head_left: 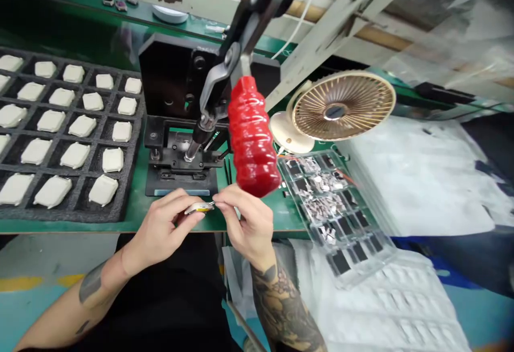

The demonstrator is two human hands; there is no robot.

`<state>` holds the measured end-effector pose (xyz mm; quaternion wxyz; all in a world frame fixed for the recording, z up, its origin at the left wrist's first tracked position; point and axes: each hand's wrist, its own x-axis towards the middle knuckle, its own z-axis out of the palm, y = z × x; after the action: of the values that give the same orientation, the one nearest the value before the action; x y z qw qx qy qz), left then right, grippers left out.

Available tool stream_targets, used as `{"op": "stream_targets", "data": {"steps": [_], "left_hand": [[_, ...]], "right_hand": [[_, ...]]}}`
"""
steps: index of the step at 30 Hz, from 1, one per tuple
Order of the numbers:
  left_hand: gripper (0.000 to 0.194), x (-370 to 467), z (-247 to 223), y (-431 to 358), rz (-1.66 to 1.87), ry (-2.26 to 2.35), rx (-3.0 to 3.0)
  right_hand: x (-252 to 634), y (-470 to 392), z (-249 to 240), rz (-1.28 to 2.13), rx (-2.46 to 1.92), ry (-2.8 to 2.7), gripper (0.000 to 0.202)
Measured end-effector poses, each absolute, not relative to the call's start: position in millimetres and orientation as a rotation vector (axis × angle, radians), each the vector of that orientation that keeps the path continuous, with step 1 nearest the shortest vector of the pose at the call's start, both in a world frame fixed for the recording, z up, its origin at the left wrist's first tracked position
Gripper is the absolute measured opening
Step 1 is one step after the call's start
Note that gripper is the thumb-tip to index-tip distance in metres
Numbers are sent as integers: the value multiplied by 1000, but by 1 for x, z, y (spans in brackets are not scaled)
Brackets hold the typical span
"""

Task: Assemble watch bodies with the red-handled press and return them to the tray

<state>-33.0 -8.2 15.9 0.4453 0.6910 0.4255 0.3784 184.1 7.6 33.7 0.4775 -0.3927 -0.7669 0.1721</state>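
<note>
Between thumb and fingers, my left hand (166, 226) grips a small white rounded-square casing (199, 208) with a yellow strip along its near side. My right hand (246, 222) pinches a tiny silvery piece (212, 203) against the casing's right end; its exact kind is too small to make out. Both hands are at the bench's front edge, just in front of a black toggle press (182, 154). The press's red ribbed handle (255, 137) hangs down above my right hand.
On the left, a dark foam tray (130, 180) holds white casings in its compartments. A beige fan (341, 105) stands behind a clear compartment box (361, 266) of small metal pieces and black pads, which overhangs the front edge. White plastic sheeting (433, 175) lies at the right.
</note>
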Motion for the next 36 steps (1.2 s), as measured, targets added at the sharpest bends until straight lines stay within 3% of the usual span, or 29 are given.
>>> {"op": "stream_targets", "data": {"steps": [12,21,24,36], "left_hand": [[14,-31,14,-7,897,993,1930],[21,-39,10,-4,933,949,1592],[26,-39,9,-4,949,957,1460],[32,-42,6,0,937,1022,1532]], "right_hand": [[199,10,59,507,-929,-2289,15],[187,11,45,537,-895,-2084,41],[182,8,40,452,-876,-2112,50],[172,6,28,-26,-817,-2307,38]]}}
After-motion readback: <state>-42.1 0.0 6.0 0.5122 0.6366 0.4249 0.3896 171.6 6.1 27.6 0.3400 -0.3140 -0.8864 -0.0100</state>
